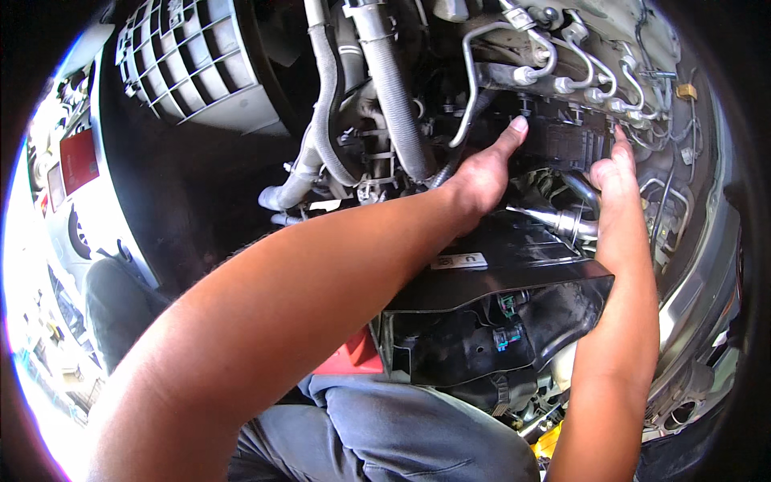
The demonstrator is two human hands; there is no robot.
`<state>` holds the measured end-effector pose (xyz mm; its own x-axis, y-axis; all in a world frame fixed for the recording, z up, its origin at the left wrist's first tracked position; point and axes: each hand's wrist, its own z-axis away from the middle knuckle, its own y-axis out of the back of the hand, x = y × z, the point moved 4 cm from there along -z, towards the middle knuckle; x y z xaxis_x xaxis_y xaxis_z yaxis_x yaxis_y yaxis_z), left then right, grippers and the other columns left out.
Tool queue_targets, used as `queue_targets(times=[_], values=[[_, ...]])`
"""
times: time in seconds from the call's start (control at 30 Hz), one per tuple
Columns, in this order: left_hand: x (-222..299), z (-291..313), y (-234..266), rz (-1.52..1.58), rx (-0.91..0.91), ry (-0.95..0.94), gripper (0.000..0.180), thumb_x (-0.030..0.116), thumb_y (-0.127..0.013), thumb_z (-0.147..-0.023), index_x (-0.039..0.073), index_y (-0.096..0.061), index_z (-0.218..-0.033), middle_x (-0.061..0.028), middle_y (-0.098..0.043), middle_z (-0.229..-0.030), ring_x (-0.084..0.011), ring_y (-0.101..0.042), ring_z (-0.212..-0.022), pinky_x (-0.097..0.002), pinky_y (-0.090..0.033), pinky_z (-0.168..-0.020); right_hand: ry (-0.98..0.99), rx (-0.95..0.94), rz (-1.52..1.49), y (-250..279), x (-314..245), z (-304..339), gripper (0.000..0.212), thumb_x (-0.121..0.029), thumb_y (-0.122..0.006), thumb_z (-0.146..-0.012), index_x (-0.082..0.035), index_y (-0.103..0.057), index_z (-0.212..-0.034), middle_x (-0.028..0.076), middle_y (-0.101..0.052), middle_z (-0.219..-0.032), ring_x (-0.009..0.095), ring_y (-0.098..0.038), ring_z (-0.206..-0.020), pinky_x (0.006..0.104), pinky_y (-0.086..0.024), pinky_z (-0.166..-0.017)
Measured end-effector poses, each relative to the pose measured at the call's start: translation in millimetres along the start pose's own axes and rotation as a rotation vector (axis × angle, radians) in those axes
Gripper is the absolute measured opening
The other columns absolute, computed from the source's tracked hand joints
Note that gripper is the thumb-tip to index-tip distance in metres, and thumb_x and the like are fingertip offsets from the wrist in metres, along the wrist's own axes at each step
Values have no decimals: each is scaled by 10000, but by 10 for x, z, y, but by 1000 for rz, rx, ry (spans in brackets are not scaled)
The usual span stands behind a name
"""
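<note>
A black ribbed plastic part (566,143) sits between my two hands, deep in the engine bay below a metal fuel rail (514,76). My left hand (488,173) grips its left end, thumb stretched up near a bolt; the other fingers are hidden. At its right end is my right hand (614,169), closed against it with one digit pointing up and the rest out of sight. Under my left wrist lies a black plastic housing (514,277) with an open near side, where small green and blue connectors (506,337) show.
Grey ribbed hoses (389,96) run down left of my left hand. Bent metal fuel lines (598,72) rise above the right one. A silver pipe (562,221) lies between my wrists. A white grid panel (201,64) stands far left, and a red object (353,353) sits by my lap.
</note>
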<state>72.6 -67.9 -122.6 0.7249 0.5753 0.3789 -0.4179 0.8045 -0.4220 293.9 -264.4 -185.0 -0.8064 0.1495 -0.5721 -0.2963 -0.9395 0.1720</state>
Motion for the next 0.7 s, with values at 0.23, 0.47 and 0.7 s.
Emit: queue_targets(times=[0.23, 0.47, 0.7], values=[[-19, -105, 32, -83, -13, 76, 1076, 883, -374, -866, 152, -210, -1638, -245, -196, -1669, -396, -295, -1500, -554, -246, -1199, 1, -10, -45, 14, 1, -35, 343, -445, -589, -988, -163, -690, -1158, 99, -727, -1177, 354, -699, -1048, 671, -465, -988], [54, 47, -4, -70, 203, 66, 1121, 832, -397, -913, -114, -342, -1512, -321, -393, -1541, -367, -446, -1392, -469, -325, -1157, -12, 64, -36, 87, -8, -172, 314, -428, -651, -952, -195, -698, -1157, 97, -720, -1214, 351, -690, -1090, 718, -432, -992], [100, 138, 47, -324, 527, 17, 906, 782, -332, -964, 41, -533, -1446, -267, -580, -1399, -418, -560, -1309, -476, -444, -1076, -21, 58, -42, 67, 13, -134, 383, -476, -690, -902, -215, -687, -1182, 87, -710, -1244, 357, -667, -1136, 733, -398, -1011]])
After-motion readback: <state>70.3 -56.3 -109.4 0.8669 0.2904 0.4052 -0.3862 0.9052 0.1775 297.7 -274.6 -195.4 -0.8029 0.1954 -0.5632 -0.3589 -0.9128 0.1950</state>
